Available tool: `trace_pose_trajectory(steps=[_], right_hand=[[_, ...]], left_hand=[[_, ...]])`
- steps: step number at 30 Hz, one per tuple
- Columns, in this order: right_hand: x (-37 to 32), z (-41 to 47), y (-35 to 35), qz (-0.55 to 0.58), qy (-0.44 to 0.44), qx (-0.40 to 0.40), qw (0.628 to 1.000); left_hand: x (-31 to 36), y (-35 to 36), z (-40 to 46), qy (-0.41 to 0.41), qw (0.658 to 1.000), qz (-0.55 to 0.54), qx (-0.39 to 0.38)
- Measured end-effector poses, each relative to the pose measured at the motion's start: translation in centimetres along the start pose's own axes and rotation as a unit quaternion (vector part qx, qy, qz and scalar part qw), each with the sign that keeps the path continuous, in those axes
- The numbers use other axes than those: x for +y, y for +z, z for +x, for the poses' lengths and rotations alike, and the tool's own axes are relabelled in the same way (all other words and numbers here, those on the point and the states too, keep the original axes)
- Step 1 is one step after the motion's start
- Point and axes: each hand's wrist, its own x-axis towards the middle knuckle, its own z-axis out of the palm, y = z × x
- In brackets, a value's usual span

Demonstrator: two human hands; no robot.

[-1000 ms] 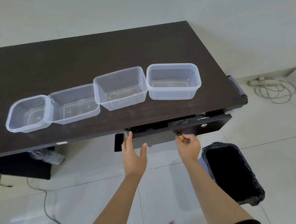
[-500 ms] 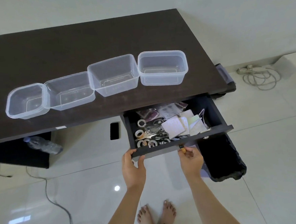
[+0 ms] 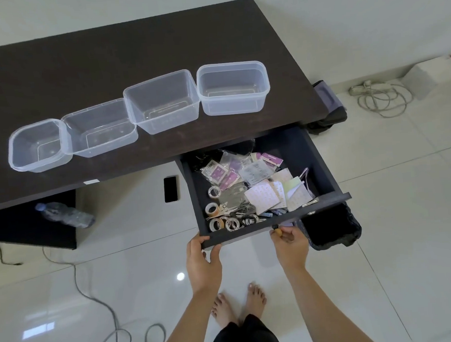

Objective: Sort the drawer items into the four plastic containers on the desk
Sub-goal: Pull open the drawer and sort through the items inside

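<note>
The dark drawer stands pulled far out from under the desk. Inside lie tape rolls, scissors, sticker sheets and small plastic packets. My left hand grips the drawer front's left corner. My right hand pinches the small knob on the drawer front. Several clear plastic containers stand in a row on the desk: a small square one, a shallow one, a deeper one and a rounded one. All hold nothing.
A black-lined bin stands on the floor under the drawer's right end. A phone and a water bottle lie on the tiles below the desk. Cables trail on the floor at right and lower left. My bare feet are below.
The drawer has gone from nearly closed to pulled far out, showing its contents. Both hands came back toward me with it, still holding the drawer front.
</note>
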Motion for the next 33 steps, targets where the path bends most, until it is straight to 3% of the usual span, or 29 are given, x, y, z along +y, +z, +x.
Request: trace_pose_trajectory(steps=[11, 16, 19, 22, 26, 29, 33], right_hand=[[-1.2, -1.0, -2.0, -0.031, 0.026, -0.063, 0.997], [-5.3, -3.3, -3.0, -0.045, -0.065, 0.048, 0.996], [-7.7, -3.0, -2.2, -0.050, -0.171, 0.055, 0.982], [-10.0, -1.4, -0.5, -0.115, -0.261, 0.001, 0.959], [-12.2, 2.9, 2.7, -0.217, -0.269, -0.143, 0.927], [-13.0, 7.0, 5.3, -0.321, -0.288, -0.213, 0.877], [-14.4, 11.5, 8.1, -0.444, -0.205, -0.279, 0.827]], left_hand=[[0.8, -2.3, -0.9, 0.007, 0.995, 0.060, -0.080], [3.0, -3.8, -1.4, -0.013, 0.997, 0.048, -0.064], [5.3, -4.0, -0.5, 0.018, 0.997, 0.043, -0.057], [7.6, -3.2, 1.5, 0.068, 0.994, 0.055, -0.073], [9.9, -0.9, 5.3, 0.092, 0.986, 0.091, -0.103], [10.3, 1.3, 8.9, 0.106, 0.972, 0.160, -0.137], [10.6, 4.1, 13.5, 0.064, 0.946, 0.246, -0.202]])
